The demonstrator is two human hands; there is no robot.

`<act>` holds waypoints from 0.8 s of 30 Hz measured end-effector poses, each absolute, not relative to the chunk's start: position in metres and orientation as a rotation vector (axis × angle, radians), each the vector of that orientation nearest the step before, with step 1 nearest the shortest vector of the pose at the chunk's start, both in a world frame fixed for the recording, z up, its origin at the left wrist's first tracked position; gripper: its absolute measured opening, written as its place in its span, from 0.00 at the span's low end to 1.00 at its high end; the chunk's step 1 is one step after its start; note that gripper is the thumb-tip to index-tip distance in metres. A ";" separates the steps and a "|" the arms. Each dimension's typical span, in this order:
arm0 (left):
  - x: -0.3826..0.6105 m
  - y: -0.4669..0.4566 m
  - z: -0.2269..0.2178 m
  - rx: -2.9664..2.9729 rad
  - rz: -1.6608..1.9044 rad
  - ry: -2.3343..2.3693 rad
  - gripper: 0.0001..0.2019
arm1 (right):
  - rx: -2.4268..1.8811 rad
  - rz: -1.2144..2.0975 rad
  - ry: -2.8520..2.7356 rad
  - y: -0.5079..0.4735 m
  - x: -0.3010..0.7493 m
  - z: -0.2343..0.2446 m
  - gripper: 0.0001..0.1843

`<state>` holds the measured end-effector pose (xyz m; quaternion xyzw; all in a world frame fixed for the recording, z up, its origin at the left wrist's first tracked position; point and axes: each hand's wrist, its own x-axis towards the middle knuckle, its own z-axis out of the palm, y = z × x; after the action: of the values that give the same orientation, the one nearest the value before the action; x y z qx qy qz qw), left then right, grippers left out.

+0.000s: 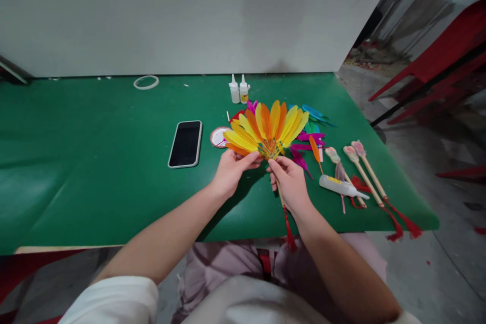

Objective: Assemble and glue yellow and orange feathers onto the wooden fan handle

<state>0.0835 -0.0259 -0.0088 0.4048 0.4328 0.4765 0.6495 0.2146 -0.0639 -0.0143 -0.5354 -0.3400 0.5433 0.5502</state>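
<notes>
A fan of yellow and orange feathers (270, 124) spreads out above the table, held up in both hands. My left hand (238, 168) pinches its lower left base between thumb and fingers. Around the top of its wooden handle, where the quills meet, my right hand (289, 178) is closed. A red tassel (289, 230) hangs from the handle's lower end, over the table's front edge. Behind the fan lie loose magenta feathers (301, 157) and blue feathers (314, 113), partly covered by it. A single orange feather (315, 150) rests to the right.
A phone (185, 144) lies left on the green table (94, 162). Two small glue bottles (239, 92) stand behind the fan. On the right, a larger glue bottle (339, 186) lies among several tasselled wooden handles (366, 177). A white ring (146, 82) sits near the wall.
</notes>
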 end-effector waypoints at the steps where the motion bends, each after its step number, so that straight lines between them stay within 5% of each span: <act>1: 0.083 -0.025 -0.009 0.906 1.106 0.989 0.15 | -1.267 1.284 -0.809 -0.064 0.215 -0.014 0.11; 24: 0.081 -0.024 -0.003 0.920 1.307 0.953 0.17 | -1.251 1.301 -0.757 -0.064 0.215 -0.012 0.12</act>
<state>0.0808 -0.0240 -0.0026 0.3963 0.4108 0.5633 0.5974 0.2151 -0.0637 -0.0119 -0.5304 -0.3210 0.5514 0.5582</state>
